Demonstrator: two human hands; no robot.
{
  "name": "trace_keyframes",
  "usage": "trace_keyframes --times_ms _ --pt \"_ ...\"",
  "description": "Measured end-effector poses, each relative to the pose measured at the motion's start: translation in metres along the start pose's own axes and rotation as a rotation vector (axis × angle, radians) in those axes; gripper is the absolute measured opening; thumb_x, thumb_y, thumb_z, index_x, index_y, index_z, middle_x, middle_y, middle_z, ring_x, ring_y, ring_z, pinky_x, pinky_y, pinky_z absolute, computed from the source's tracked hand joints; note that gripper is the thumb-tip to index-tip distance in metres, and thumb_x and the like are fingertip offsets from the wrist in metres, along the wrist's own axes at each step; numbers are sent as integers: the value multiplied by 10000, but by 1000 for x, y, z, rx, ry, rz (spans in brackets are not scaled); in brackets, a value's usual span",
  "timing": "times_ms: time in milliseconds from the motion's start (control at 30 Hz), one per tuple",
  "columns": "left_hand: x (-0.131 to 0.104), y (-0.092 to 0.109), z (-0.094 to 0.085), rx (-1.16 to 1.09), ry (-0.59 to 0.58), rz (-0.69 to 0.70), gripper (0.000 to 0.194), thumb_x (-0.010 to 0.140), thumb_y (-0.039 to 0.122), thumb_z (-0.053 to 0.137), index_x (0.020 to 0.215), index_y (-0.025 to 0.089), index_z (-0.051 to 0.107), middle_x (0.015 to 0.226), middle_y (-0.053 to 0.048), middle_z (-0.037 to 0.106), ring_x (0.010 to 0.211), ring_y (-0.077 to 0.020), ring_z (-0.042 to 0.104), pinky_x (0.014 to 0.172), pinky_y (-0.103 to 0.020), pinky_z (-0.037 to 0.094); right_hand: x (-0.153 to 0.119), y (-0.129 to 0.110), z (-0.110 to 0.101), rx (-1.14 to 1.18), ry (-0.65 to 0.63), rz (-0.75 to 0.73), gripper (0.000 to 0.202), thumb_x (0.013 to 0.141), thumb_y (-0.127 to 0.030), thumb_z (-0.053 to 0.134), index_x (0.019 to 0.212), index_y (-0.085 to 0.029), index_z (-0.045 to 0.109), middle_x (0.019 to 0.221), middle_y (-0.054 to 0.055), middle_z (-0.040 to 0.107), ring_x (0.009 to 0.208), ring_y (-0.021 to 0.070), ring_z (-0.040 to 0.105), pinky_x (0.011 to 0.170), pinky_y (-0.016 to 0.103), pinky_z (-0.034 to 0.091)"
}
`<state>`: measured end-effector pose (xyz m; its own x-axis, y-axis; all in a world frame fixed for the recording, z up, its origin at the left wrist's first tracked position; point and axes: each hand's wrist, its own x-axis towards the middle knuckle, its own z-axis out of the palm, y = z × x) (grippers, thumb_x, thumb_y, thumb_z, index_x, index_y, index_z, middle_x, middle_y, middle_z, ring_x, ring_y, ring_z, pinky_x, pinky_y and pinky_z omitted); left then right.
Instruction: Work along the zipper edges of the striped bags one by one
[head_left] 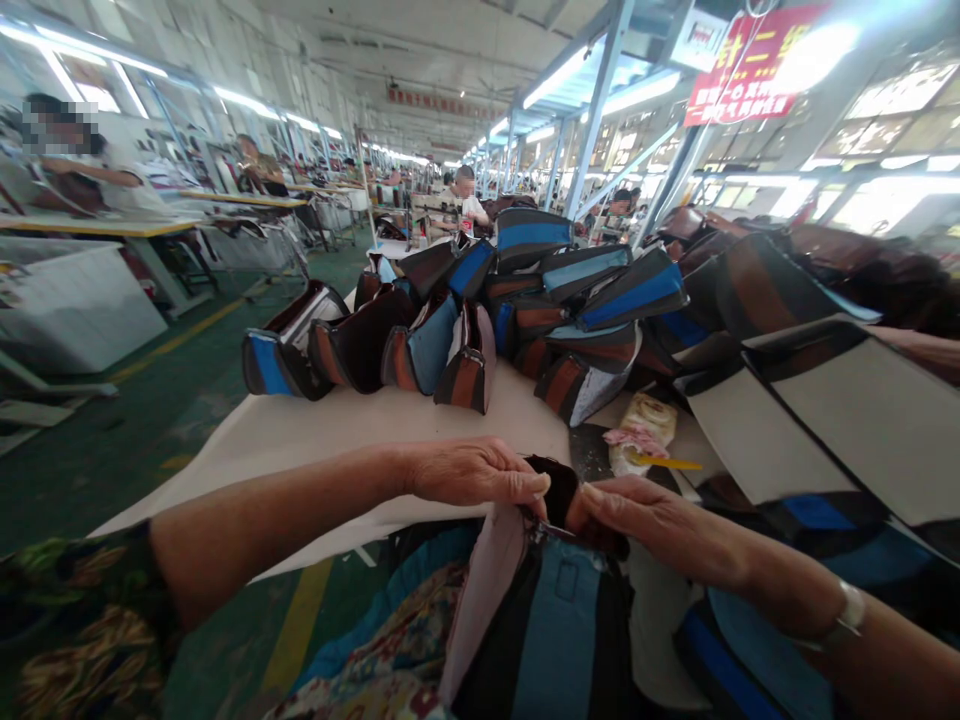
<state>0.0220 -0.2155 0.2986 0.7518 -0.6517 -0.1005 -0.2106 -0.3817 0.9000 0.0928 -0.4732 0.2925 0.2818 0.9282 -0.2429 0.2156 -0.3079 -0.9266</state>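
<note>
A dark bag piece (559, 620) with a broad blue stripe stands upright on my lap, its pinkish lining side turned to the left. At its top edge my left hand (480, 475) pinches the rim between thumb and fingers. Just to the right, my right hand (645, 515) grips a dark brown part of the same edge, thumb on top. Between the two thumbs a dark flap (559, 485) sticks up. A small metal-looking fitting (538, 533) shows below my left fingertips. The undersides of my fingers are hidden.
Several striped bag pieces (420, 350) stand in rows on the pale table (360, 435), piled higher behind. A yellow-handled tool (667, 462) lies by a pink cloth (634, 440). More pieces with pale panels (847, 410) crowd the right. Co-workers (469, 195) sit further back.
</note>
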Motion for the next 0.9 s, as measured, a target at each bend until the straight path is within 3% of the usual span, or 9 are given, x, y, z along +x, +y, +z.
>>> trace_keyframes --times_ms 100,233,367,500,567,633,667,800,900 --pt "4 -2 1 22 -55 -7 516 942 620 527 929 143 725 835 -36 636 810 -174 572 778 -265 455 -1 -3 0 -64 -85 24 498 987 -608 437 746 -173 461 698 -49 318 638 102 274 564 261 248" --pt "7 -5 7 40 -52 47 447 942 565 557 903 144 703 822 -38 630 793 -174 556 765 -274 449 3 -2 8 -200 -71 15 436 989 -513 499 716 -176 459 649 -66 312 594 88 268 517 245 232" --pt "7 -8 16 174 37 160 457 979 536 497 832 145 682 771 -47 621 778 -176 546 768 -280 439 7 10 19 -417 107 -107 413 982 -396 516 645 -177 421 595 -72 309 547 77 272 498 246 226" --pt "9 -8 16 225 149 157 446 1001 515 456 815 153 639 776 -25 574 776 -166 532 746 -268 421 -4 14 11 -334 234 -148 440 1006 -487 451 690 -182 473 650 -44 403 608 100 383 559 245 310" --pt "14 -9 11 240 233 125 404 1002 473 472 813 151 628 782 -10 562 744 -151 521 716 -258 405 -18 12 3 -320 461 -187 440 1034 -521 357 837 -179 554 795 5 521 758 143 484 701 275 399" --pt "26 -11 8 232 331 76 385 996 446 483 802 143 621 755 2 548 711 -142 506 677 -254 384 -35 13 -1 -377 707 -166 472 1035 -554 310 883 -180 556 852 33 550 826 172 502 775 307 413" --pt "34 -11 9 217 382 55 383 993 440 484 796 140 617 737 7 538 701 -141 498 661 -252 373 -43 15 0 -383 748 -111 492 1024 -580 319 847 -181 545 822 31 545 804 175 498 752 307 413" --pt "82 1 27 145 475 95 353 985 413 487 784 147 604 691 27 500 665 -131 463 623 -246 357 -75 41 27 -42 594 133 499 944 -639 495 887 -154 600 786 16 580 717 161 503 632 269 415" --pt "118 23 48 153 422 270 333 989 364 486 755 158 600 679 18 520 690 -144 502 735 -269 429 -112 72 54 274 733 183 485 905 -618 581 996 -146 648 765 15 608 649 159 534 594 274 451"
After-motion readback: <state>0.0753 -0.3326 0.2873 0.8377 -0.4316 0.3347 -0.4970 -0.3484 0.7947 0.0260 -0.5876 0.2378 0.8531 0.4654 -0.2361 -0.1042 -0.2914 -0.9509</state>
